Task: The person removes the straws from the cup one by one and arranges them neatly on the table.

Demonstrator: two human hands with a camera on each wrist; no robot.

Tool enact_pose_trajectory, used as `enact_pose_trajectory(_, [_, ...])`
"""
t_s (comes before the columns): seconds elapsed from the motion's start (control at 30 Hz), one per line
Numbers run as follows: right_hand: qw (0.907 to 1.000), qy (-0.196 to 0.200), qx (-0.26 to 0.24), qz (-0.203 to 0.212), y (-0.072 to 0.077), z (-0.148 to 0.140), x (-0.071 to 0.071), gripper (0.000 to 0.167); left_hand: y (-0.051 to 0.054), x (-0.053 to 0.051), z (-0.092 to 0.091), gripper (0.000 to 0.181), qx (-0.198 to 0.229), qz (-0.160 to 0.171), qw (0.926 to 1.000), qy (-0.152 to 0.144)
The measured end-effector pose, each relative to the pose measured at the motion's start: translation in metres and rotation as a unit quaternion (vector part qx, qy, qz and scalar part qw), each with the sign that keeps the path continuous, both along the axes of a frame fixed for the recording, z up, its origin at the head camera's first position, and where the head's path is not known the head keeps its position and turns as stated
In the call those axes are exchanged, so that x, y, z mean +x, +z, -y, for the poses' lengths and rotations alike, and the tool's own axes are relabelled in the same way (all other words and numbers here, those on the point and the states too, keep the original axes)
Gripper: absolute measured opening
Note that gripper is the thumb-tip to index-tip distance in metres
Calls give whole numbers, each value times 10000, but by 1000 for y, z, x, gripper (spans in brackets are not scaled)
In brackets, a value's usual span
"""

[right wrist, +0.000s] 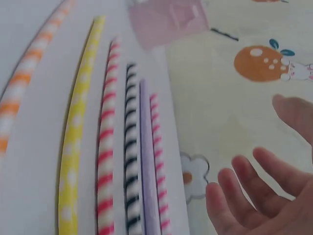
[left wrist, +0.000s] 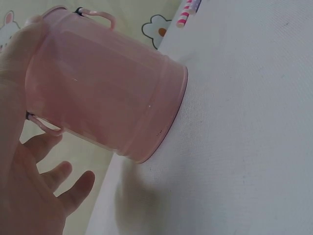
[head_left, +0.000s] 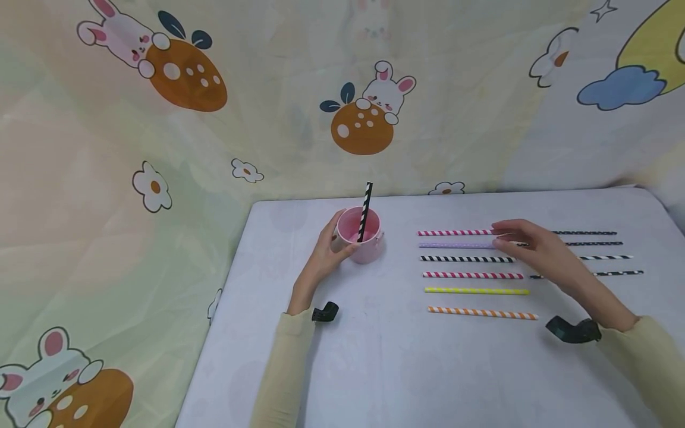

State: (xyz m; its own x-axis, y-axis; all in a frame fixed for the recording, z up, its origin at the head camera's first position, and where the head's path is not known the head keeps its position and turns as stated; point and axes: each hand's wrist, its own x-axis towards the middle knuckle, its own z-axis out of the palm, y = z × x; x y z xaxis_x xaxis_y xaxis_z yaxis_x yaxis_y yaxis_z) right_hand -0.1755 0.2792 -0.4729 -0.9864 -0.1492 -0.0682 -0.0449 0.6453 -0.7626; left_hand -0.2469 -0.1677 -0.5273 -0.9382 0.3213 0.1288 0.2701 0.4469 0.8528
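A small pink bucket (head_left: 367,252) with side handles stands near the table's back edge. A black-and-white striped paper straw (head_left: 365,211) leans in it and sticks up above the rim. My left hand (head_left: 325,252) holds the bucket from the left, thumb at the front of the rim; in the left wrist view its other fingers (left wrist: 78,191) spread below a handle. Above the upper rows of straws is my right hand (head_left: 540,246), fingers apart and holding nothing in the right wrist view. Beneath it lie a pink-striped straw (head_left: 455,233) and a lilac straw (head_left: 455,245).
Lower rows hold a black-striped straw (head_left: 465,259), a red-striped straw (head_left: 471,275), a yellow straw (head_left: 476,290) and an orange-striped straw (head_left: 481,312). Several black-and-white straws (head_left: 607,258) lie to the right, partly behind the right hand. A patterned cloth (head_left: 289,119) hangs behind the table.
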Motion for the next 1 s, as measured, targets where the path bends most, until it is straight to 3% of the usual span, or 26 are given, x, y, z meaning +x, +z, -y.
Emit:
enact_pose_trajectory(0.27, [9912,-25,-1265,378,-1,30,-14,52,1,0,-1,101,-45,49,10000,64])
enact_pose_trajectory(0.6, [9716,260,-2233,734,9,69,-33,48,0,-2,-2,95,72,-11,10000,-24])
enact_pose_trajectory(0.9, [9658,412,-2427,813,10,108,-58,47,-1,-1,-1,94,102,-44,9999,-34])
enact_pose_trajectory(1.0, [9677,422,-2333,853,9,119,-65,50,-1,-1,-1,95,91,-34,9999,-32])
